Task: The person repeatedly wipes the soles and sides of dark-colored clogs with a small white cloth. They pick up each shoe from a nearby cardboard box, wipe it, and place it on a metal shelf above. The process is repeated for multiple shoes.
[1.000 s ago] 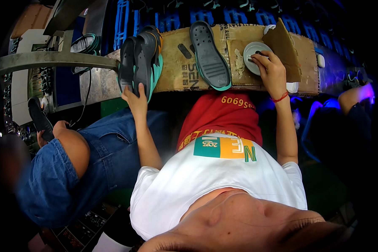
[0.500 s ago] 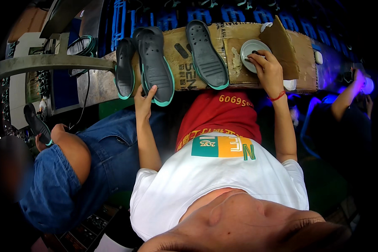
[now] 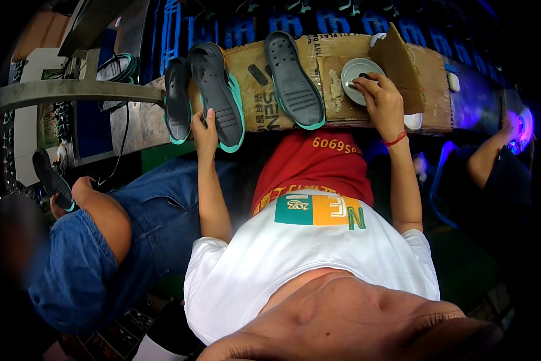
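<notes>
A dark grey shoe sole with a teal rim (image 3: 219,99) lies on the cardboard, its heel end over the near edge. My left hand (image 3: 206,135) grips its left edge near the heel, thumb on top; the fingers are partly hidden. My right hand (image 3: 381,102) is over a round white dish (image 3: 350,69), fingertips pinched. A small pale tip and something dark show at those fingers, too small to name. Between my hands rests another grey sole (image 3: 294,81). A third sole (image 3: 177,99) stands left of the held one.
Flattened cardboard (image 3: 255,114) covers the bench, with an upright flap (image 3: 402,69) right of the dish. A metal bar (image 3: 96,90) crosses at left. A neighbour at left holds a sole (image 3: 52,177); another person's arm (image 3: 487,156) is at right. Blue racks (image 3: 333,23) run along the back.
The sole at my left hand has turned slightly, showing more teal along its right side. My left hand has shifted a little up its edge. My right hand stays over the dish.
</notes>
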